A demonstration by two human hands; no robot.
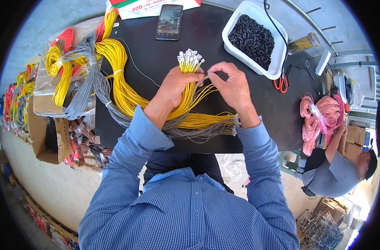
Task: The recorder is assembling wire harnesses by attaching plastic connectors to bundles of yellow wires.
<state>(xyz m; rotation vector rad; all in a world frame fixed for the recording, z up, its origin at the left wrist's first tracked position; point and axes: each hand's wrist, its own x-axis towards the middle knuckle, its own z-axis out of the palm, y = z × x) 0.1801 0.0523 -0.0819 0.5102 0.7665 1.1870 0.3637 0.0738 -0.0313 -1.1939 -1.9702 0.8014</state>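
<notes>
My left hand (pixel 173 87) is wrapped round an upright bunch of yellow wires (pixel 187 100), with white connectors (pixel 190 58) fanned out above the thumb. Close to its right, my right hand (pixel 233 85) is closed in a pinch on a yellow wire beside the bunch; the exact grip is partly hidden by the fingers. A few yellow wires loop below that hand. More yellow wires (pixel 202 120) and grey wires (pixel 190 135) lie across the table's near side, their connector ends (pixel 235 125) under my right wrist. The long yellow bundle (pixel 117 73) runs back to the far left.
A white tray (pixel 277 62) of small black sleeves (pixel 250 41) stands far right, near red-handled scissors (pixel 281 84) and a jar (pixel 302 43). A phone (pixel 169 23) lies at the back. Grey wire bundles (pixel 90 62) cover the left. Pink bundles (pixel 323 114) hang right, by another person (pixel 340 171).
</notes>
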